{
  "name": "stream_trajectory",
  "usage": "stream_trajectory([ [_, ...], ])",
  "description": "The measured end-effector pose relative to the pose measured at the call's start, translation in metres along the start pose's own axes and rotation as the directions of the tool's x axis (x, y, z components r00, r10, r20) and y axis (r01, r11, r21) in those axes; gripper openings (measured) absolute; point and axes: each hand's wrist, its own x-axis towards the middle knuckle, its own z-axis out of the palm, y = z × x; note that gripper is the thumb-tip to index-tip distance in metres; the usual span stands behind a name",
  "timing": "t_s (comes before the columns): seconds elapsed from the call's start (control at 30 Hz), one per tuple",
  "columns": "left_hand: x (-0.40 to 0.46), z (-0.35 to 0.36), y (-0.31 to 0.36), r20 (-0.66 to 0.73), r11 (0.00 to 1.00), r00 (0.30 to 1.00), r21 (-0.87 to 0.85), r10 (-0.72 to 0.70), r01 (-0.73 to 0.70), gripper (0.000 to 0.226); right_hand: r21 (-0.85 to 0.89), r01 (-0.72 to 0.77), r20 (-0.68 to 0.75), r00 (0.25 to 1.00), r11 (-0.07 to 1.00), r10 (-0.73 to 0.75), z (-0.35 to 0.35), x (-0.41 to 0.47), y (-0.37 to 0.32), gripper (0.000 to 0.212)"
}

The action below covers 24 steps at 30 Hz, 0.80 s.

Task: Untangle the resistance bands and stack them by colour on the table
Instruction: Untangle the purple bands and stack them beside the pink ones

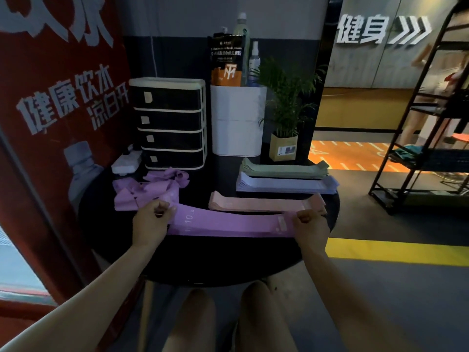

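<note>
The scene is dim, and the black counter (pixel 314 252) swallows most detail on its surface. The strongest light comes from beyond the counter's far right edge, where the orange floor (pixel 355 156) glows and the white wall sign (pixel 380 30) is blown out with soft halos. The yellow floor stripe (pixel 396 251) also reads bright. The purple band (pixel 228 222) catches enough light for its print to be partly legible. The picture is soft and grainy throughout. Wide-angle distortion bends the red banner (pixel 58 110) and the metal shelf (pixel 426 118) toward the frame's sides, and the forearms stretch at the bottom.
</note>
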Motion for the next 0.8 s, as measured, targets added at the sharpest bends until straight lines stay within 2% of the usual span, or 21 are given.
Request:
stream_trajectory([
  [0.17, -0.011, 0.003, -0.009, -0.002, 1.0, 1.0, 0.012, -0.028, 0.028, 0.019, -0.058, 0.06, -0.027, 0.998, 0.997, -0.061, 0.008, -0.007, 0.005, 0.014],
  [0.3, -0.015, 0.006, -0.013, 0.009, 1.0, 1.0, 0.029, -0.013, 0.013, 0.018, -0.174, 0.101, -0.047, 0.993, 0.98, -0.11, 0.017, -0.002, 0.016, 0.023],
  [0.53, -0.016, 0.007, -0.015, 0.012, 0.998, 1.0, 0.068, -0.004, 0.004, 0.013, -0.305, 0.113, -0.07, 0.988, 0.946, -0.141, 0.026, -0.001, 0.025, 0.018],
  [0.8, -0.02, 0.006, -0.01, 0.05, 0.991, 0.998, 0.133, -0.04, 0.033, 0.011, -0.333, 0.114, -0.055, 0.989, 0.936, -0.139, 0.023, -0.004, 0.021, 0.015],
])
